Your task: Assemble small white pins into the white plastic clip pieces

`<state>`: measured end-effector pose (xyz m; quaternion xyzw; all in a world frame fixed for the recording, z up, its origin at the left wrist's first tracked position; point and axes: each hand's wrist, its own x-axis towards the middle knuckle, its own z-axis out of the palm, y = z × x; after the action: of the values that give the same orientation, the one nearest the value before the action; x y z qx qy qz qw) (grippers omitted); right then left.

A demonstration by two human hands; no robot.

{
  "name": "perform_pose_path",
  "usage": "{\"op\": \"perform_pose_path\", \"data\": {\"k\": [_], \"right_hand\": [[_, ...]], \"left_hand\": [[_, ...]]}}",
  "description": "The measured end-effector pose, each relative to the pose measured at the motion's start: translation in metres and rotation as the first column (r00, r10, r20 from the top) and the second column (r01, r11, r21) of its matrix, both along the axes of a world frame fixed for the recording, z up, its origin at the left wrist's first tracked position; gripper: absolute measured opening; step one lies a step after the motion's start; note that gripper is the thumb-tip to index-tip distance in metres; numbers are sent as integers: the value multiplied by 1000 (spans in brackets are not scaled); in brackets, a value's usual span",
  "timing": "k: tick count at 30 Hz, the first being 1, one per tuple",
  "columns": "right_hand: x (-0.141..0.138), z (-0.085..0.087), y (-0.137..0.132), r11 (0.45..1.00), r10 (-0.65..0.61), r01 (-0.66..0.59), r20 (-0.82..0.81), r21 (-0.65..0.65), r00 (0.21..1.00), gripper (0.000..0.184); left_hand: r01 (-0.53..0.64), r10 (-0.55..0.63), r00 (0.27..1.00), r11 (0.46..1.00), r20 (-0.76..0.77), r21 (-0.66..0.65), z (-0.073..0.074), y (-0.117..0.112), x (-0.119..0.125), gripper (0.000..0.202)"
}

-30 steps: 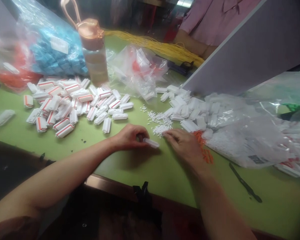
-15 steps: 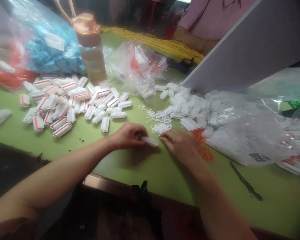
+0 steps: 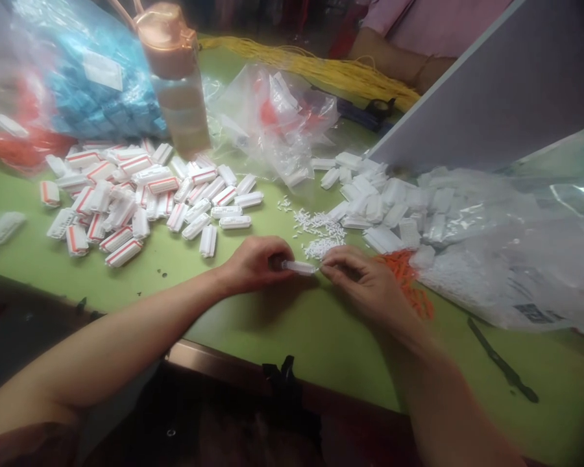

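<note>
My left hand (image 3: 263, 263) is closed around one end of a white plastic casing (image 3: 300, 267), which points to the right just above the table. My right hand (image 3: 355, 275) is at the casing's free end, thumb and finger pinched together; whatever is between the tips is too small to make out. Right behind the fingertips lies a pile of tiny white pins (image 3: 324, 246). Orange strips (image 3: 415, 292) lie beside the right hand, partly hidden by it. Left of my hands spreads a heap of white casings with orange stripes (image 3: 121, 207).
Plain white casings (image 3: 379, 201) lie behind my right hand, beside a clear plastic bag (image 3: 506, 259). A drink bottle (image 3: 175, 84), a bag of blue pieces (image 3: 97, 84) and yellow cords (image 3: 311, 68) stand or lie farther back. A dark knife-like tool (image 3: 501, 360) lies right. Another person's arm (image 3: 394, 58) shows behind.
My right hand has lifted off the edge of the pin pile and come to the casing's free end. The left hand keeps its hold. The view has shifted slightly.
</note>
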<state>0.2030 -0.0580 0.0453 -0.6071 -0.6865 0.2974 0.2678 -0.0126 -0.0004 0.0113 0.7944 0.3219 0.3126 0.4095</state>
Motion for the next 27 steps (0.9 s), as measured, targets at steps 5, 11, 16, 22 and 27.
{"op": "perform_pose_path", "data": {"k": [5,11,16,22,27], "right_hand": [[-2,-11,-1,985,53,-59,39,163,998,14],[-5,-12,-3,865,31,-223,396,449,918,9],[-12,-8,-4,745,-89,-372,635,554,768,11],[-16,2,-11,753,-45,-431,693,497,720,14],[-4,4,-11,892,123,-342,570,295,813,27]], "left_hand": [[-1,1,1000,1000,20,-5,0,0,1,18],[3,-3,1000,1000,16,-24,0,0,-1,17],[-3,4,1000,999,30,-36,0,0,-1,16],[-34,38,999,994,36,-101,0,-1,0,18],[-40,40,999,995,-1,-87,4,0,-1,18]]}}
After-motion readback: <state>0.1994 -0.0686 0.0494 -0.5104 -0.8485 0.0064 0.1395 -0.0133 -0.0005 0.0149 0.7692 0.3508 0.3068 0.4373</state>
